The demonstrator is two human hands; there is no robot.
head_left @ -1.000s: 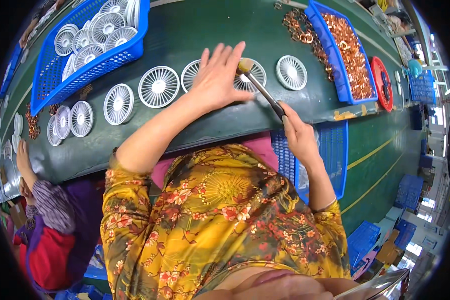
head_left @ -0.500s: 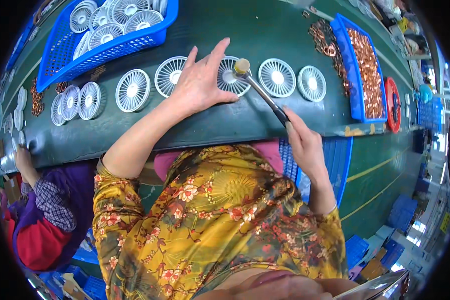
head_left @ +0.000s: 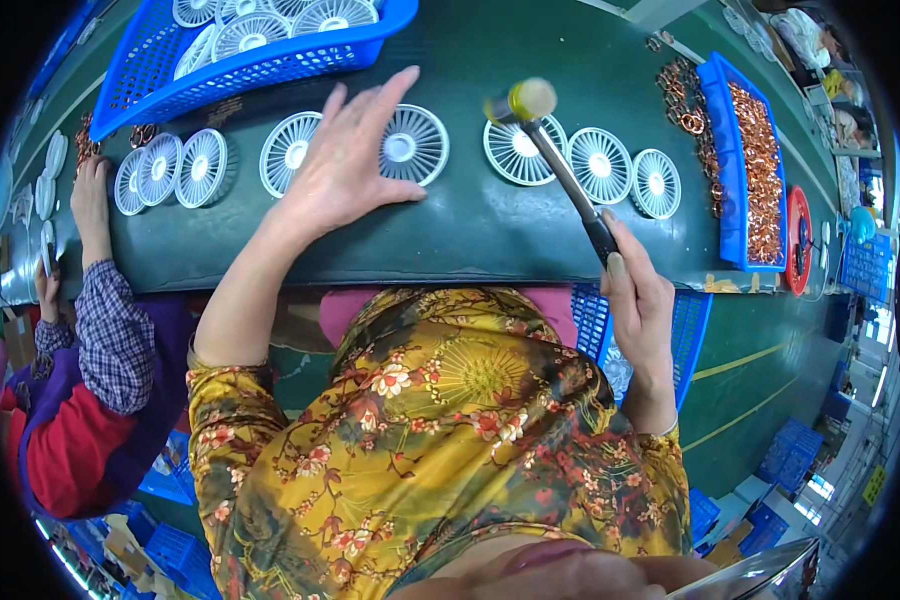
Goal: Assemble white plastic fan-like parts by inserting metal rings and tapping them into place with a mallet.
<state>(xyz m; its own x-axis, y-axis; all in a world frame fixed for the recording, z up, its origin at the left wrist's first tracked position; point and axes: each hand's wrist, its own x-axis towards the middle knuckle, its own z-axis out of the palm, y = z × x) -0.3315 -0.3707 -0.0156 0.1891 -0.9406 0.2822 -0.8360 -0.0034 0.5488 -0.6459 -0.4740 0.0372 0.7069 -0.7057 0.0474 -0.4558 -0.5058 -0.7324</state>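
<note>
Green surface (head_left: 500, 240) in a workshop spans the head view, carrying a blue perforated basket (head_left: 300, 62) of white spoked discs (head_left: 252, 40) at its far left and a blue tray (head_left: 733, 185) of copper-coloured rings (head_left: 758, 170) at the right. More discs lie along the near side, apparently set in a row so each is within easy reach; three at the left overlap.

The left hand (head_left: 340, 170) is spread and grasps nothing. Its thumb and forefinger flank one spoked disc (head_left: 402, 148), a pose that seems to leave the hub uncovered; whether the fingertips touch the rim cannot be told. The right hand (head_left: 635, 280) is wrapped around the dark grip of a mallet (head_left: 564, 178), whose head appears over another disc. Holding it low presumably leaves the shaft free to swing. The left forearm slants inward; the right rises steeply. A co-worker's hand (head_left: 92, 200) is at far left.
</note>
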